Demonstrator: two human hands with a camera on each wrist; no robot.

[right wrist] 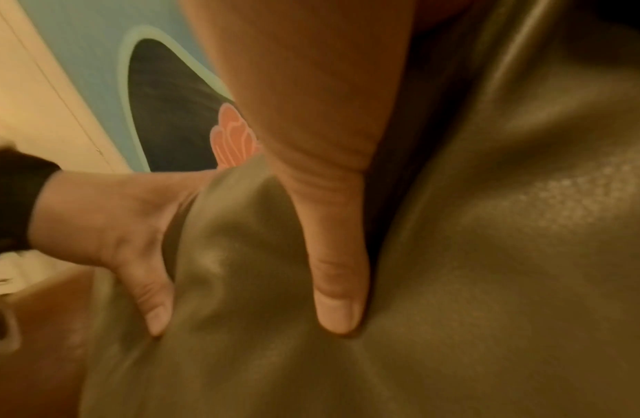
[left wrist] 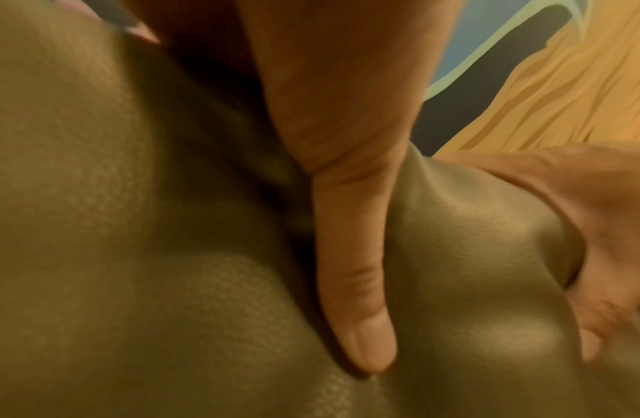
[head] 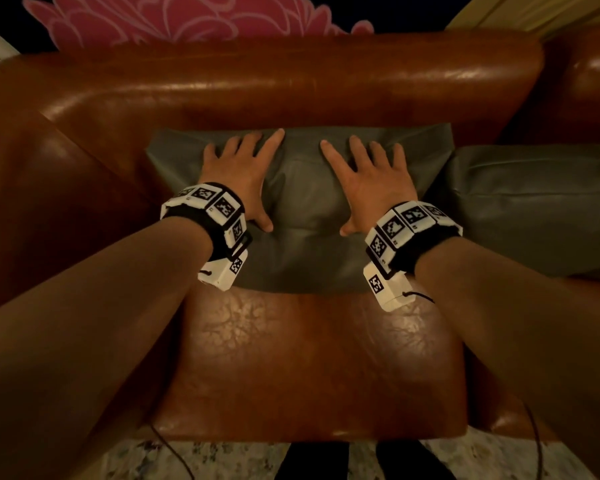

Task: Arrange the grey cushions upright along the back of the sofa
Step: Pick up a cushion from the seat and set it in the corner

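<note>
A grey leather cushion (head: 302,209) leans upright against the brown sofa back (head: 257,81). My left hand (head: 239,171) lies flat on its left half with fingers spread, and my right hand (head: 364,174) presses flat on its right half. Both thumbs dent the soft cover: the left thumb (left wrist: 358,282) and the right thumb (right wrist: 336,268) sink into the leather in the wrist views. A second grey cushion (head: 534,206) sits at the right, touching the first one's edge.
The brown leather seat (head: 309,358) lies in front of the cushion. The sofa's left armrest (head: 32,202) rises beside my left arm. A pink flower wall pattern (head: 187,19) shows behind the sofa. Speckled floor (head: 222,459) lies below the seat edge.
</note>
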